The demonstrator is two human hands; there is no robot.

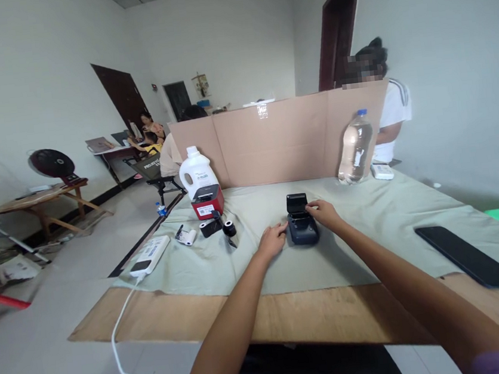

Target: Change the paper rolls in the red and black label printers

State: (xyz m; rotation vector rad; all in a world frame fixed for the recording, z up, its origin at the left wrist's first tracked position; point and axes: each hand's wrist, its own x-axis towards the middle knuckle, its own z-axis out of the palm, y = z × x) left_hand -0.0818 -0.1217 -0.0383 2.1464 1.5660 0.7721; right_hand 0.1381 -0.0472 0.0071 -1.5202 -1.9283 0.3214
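Note:
A small dark portable receipt printer (304, 233) sits on the cloth in front of me, its lid (297, 204) raised. My left hand (272, 239) rests at the printer's left side, fingers stretched out and touching the body. Thumb and fingers of my right hand (326, 214) are closed at the lid's lower right edge. What lies inside the printer's compartment is too small to make out. To the left are a black roll (230, 229), a black device (211, 226) and a small white item (186, 236).
A red and black box-shaped device (207, 202) stands before a white jug (198, 172). A cardboard screen (274, 142) closes off the back, beside a large clear bottle (355, 148). A white power strip (150, 255) lies left, a black phone-like slab (469, 256) right. People sit beyond.

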